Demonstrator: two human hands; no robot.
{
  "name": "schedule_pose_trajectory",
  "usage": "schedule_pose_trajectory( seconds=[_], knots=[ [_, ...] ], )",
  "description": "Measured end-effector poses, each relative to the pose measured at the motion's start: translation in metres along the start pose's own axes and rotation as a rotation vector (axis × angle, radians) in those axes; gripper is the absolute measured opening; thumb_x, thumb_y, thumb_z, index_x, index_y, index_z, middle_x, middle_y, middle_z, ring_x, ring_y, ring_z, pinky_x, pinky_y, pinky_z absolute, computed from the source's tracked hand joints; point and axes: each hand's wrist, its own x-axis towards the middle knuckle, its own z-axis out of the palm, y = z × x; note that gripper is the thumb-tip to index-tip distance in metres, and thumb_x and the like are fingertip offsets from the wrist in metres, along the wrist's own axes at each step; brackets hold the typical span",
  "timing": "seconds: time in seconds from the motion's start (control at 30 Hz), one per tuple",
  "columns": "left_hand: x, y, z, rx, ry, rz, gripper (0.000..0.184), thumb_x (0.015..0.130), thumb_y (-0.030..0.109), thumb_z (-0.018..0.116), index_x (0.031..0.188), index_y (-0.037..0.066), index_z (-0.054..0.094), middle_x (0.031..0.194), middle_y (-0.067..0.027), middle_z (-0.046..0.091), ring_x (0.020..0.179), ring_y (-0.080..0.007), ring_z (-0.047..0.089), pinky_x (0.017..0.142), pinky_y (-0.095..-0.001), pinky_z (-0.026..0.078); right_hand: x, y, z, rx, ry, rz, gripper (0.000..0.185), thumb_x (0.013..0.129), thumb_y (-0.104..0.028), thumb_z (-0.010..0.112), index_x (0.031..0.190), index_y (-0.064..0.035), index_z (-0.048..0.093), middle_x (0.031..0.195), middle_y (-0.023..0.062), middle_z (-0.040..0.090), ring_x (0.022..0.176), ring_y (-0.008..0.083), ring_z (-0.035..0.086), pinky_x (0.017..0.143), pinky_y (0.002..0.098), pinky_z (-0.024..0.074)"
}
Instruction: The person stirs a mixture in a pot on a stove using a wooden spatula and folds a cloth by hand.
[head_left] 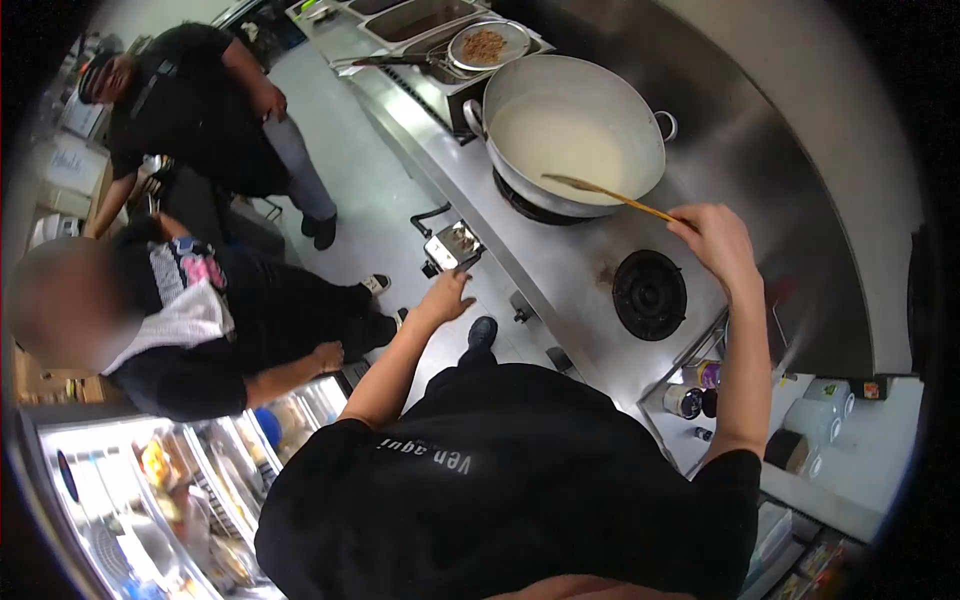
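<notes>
My right hand (713, 238) is closed around the handle end of a wooden spoon (620, 197). The spoon reaches over the near rim of a large two-handled metal pot (638, 125), its flat end above or touching a creamy white liquid (555, 140); which of the two, I cannot tell. The pot sits tilted-looking on a burner of the steel stove. My left hand (447, 297) hangs over the floor by the stove's front, fingers loosely apart and holding nothing. Beyond its fingertips is a small shiny metal box (453, 246).
A bare black burner (649, 293) lies in front of me. Behind the pot, a strainer (487, 45) with brown bits rests by metal food pans (415, 18). Two people stand at left, one beside a lit, stocked cooler (190, 480). Jars (684, 401) stand at right.
</notes>
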Motion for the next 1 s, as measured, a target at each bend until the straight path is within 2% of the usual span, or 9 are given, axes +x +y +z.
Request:
schedule_pose_trajectory(
  seconds=[0.13,0.3,0.33,0.5,0.6,0.73,0.8,0.9,1.0],
  knots=[
    [0.019,-0.029,-0.013,0.069,-0.075,0.028,0.052,0.070,0.025,0.076,0.113,0.003,0.057,0.115,-0.0228,0.052,0.108,-0.0388,0.052,0.094,-0.0429,0.044,0.057,-0.027,0.018,-0.242,-0.203,-0.040,0.017,0.077,-0.018,0.063,0.086,-0.0057,0.071,0.087,0.0161,0.067,0.082,0.0324,0.065,0.072,0.0429,0.0512],
    [0.073,-0.052,-0.063,0.107,-0.136,-0.090,0.037,0.069,0.020,0.074,0.100,0.002,0.062,0.107,-0.0220,0.055,0.103,-0.0380,0.054,0.086,-0.0438,0.048,0.094,-0.047,0.065,-0.287,-0.178,0.055,0.017,0.077,-0.012,0.057,0.082,-0.0021,0.070,0.086,0.0201,0.066,0.083,0.0340,0.066,0.073,0.0437,0.0517],
    [0.080,-0.053,-0.071,0.119,-0.092,-0.049,0.029,0.069,0.017,0.072,0.092,0.002,0.063,0.101,-0.0207,0.058,0.099,-0.0370,0.056,0.083,-0.0436,0.049,0.096,-0.049,0.072,-0.275,-0.155,0.054,0.018,0.077,-0.010,0.055,0.081,-0.0012,0.070,0.086,0.0213,0.066,0.084,0.0347,0.066,0.072,0.0438,0.0518],
    [0.110,-0.065,-0.077,0.154,-0.172,0.075,0.027,0.068,0.019,0.071,0.088,0.002,0.062,0.085,-0.0187,0.063,0.085,-0.0344,0.063,0.077,-0.0442,0.050,0.099,-0.058,0.100,-0.300,-0.110,0.119,0.017,0.078,-0.009,0.055,0.082,-0.0003,0.069,0.086,0.0209,0.066,0.082,0.0350,0.066,0.072,0.0425,0.0527],
    [0.090,-0.052,-0.085,0.202,-0.372,0.141,0.026,0.069,0.026,0.074,0.079,0.005,0.064,0.077,-0.0173,0.066,0.077,-0.0343,0.065,0.068,-0.0446,0.052,0.105,-0.056,0.122,-0.340,-0.035,0.110,0.017,0.079,-0.007,0.054,0.082,-0.0006,0.069,0.086,0.0195,0.066,0.081,0.0340,0.067,0.071,0.0413,0.0537],
    [0.050,-0.060,-0.073,0.321,-0.653,0.171,0.027,0.070,0.027,0.074,0.085,0.005,0.066,0.082,-0.0171,0.067,0.080,-0.0333,0.066,0.071,-0.0434,0.053,0.113,-0.063,0.139,-0.391,0.044,0.132,0.014,0.077,-0.006,0.055,0.079,-0.0020,0.069,0.085,0.0169,0.064,0.076,0.0324,0.067,0.066,0.0391,0.0550],
    [0.041,-0.072,-0.063,0.350,-0.659,0.189,0.026,0.072,0.025,0.073,0.087,0.005,0.065,0.080,-0.0174,0.066,0.079,-0.0338,0.065,0.071,-0.0439,0.052,0.124,-0.063,0.142,-0.403,0.096,0.151,0.013,0.076,-0.006,0.056,0.078,-0.0023,0.069,0.084,0.0167,0.064,0.074,0.0323,0.067,0.065,0.0386,0.0552],
    [0.042,-0.079,-0.058,0.149,-0.440,0.316,0.026,0.073,0.019,0.069,0.092,0.003,0.062,0.081,-0.0182,0.065,0.079,-0.0361,0.063,0.072,-0.0451,0.051,0.142,-0.055,0.154,-0.439,0.134,0.148,0.012,0.075,-0.007,0.058,0.076,-0.0032,0.069,0.083,0.0152,0.064,0.071,0.0315,0.067,0.062,0.0376,0.0553],
    [0.075,-0.058,-0.067,0.025,-0.116,0.185,0.030,0.072,0.018,0.070,0.093,0.000,0.059,0.093,-0.0205,0.062,0.089,-0.0372,0.060,0.077,-0.0448,0.049,0.163,-0.046,0.162,-0.490,0.163,0.153,0.012,0.074,-0.007,0.058,0.075,-0.0039,0.069,0.083,0.0148,0.064,0.070,0.0315,0.066,0.061,0.0375,0.0554]
  ],
)
